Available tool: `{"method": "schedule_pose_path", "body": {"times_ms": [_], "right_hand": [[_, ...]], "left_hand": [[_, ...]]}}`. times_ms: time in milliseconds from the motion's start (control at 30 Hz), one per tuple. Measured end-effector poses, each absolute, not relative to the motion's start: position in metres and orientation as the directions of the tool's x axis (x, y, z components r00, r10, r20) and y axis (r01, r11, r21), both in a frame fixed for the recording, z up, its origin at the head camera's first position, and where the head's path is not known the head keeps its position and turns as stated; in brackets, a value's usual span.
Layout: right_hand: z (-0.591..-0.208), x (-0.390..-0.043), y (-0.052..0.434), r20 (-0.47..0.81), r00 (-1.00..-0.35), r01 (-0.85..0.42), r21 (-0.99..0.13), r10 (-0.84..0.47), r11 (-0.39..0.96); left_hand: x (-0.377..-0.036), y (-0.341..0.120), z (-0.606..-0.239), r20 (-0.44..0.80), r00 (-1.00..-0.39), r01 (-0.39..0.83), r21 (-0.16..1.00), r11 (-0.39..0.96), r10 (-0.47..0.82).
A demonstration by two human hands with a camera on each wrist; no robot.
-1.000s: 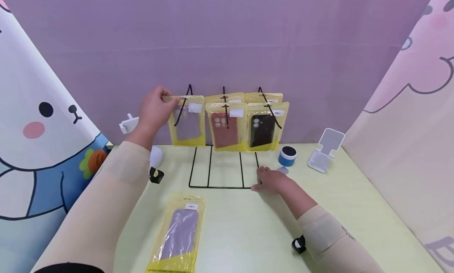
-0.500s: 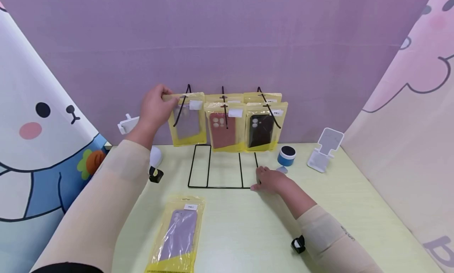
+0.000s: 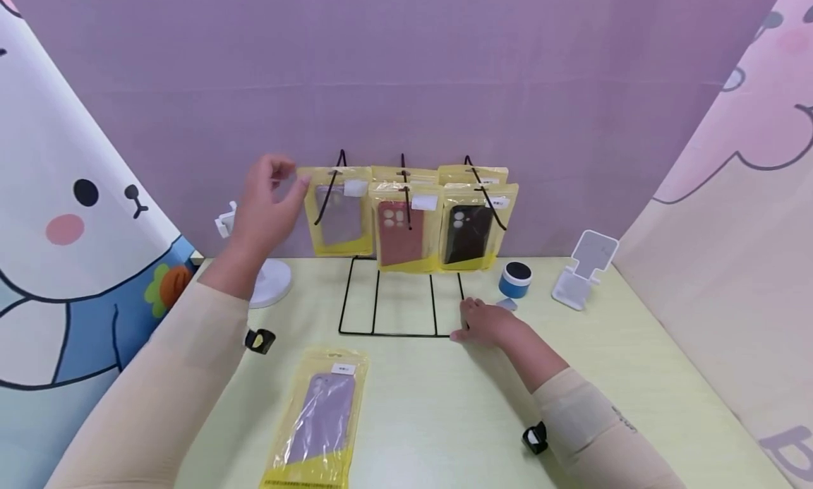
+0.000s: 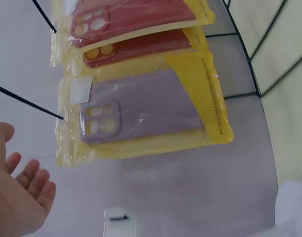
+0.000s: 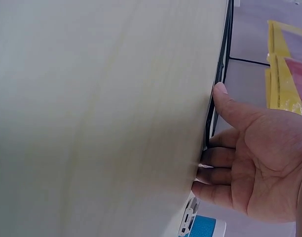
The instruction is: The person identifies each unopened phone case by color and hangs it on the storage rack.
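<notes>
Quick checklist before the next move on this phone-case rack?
1. Left hand clear of the hung purple case: ok, fingers spread, apart from the packet.
2. Purple case hanging on the left hook: ok.
3. Right hand steadying the rack base: ok, fingers on the wire corner.
4. Next packet within reach on the table: ok, flat in front.
5. Free room left on the hook: cannot tell.

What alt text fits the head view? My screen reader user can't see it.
A left hand hovers open beside a purple phone case pack hanging on a black wire rack; the right hand rests on the rack's base. Another purple pack lies on the table.
</notes>
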State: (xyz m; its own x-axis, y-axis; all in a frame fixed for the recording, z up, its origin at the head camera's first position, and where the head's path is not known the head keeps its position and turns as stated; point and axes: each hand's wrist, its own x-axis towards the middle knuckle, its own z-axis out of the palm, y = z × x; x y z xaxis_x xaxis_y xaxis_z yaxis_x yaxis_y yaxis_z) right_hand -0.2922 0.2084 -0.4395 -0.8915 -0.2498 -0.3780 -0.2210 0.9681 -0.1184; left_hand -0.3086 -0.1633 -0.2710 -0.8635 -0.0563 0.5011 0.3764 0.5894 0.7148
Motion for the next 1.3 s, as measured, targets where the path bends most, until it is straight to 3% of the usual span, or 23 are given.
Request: {"method": "schedule_pose_path", "body": {"times_ms": [133,267,433,667,967,1300], "right_hand": [[-0.439,-0.292,0.208,-0.378,-0.891,-0.220,-0.125,-0.251,0.967],[-0.439,-0.291,0.208,-0.377,-0.892,-0.215,-0.131,-0.249,0.968],[-0.440,-0.292,0.207,-0.384,-0.889,-0.216,-0.128,-0.249,0.968],[-0.440,-0.293,0.207,-0.388,-0.886,-0.225,-0.118,-0.253,0.967],[-0.442,-0.294,0.209,-0.386,-0.885,-0.235,-0.116,-0.261,0.965],[-0.440,-0.292,0.209,-0.382,-0.891,-0.214,-0.122,-0.245,0.969]], "left_hand": [[-0.289,-0.172,-0.283,0.519,-0.853,0.366,0.660,0.656,-0.047],[-0.271,-0.179,-0.302,0.444,-0.891,0.365,0.571,0.735,0.098],[-0.255,-0.181,-0.329,0.293,-0.907,0.414,0.479,0.774,0.304],[-0.243,-0.183,-0.374,0.048,-0.881,0.440,0.444,0.781,0.470],[-0.235,-0.189,-0.413,-0.229,-0.838,0.364,0.442,0.820,0.496],[-0.239,-0.182,-0.428,-0.184,-0.843,0.414,0.377,0.829,0.505]]}}
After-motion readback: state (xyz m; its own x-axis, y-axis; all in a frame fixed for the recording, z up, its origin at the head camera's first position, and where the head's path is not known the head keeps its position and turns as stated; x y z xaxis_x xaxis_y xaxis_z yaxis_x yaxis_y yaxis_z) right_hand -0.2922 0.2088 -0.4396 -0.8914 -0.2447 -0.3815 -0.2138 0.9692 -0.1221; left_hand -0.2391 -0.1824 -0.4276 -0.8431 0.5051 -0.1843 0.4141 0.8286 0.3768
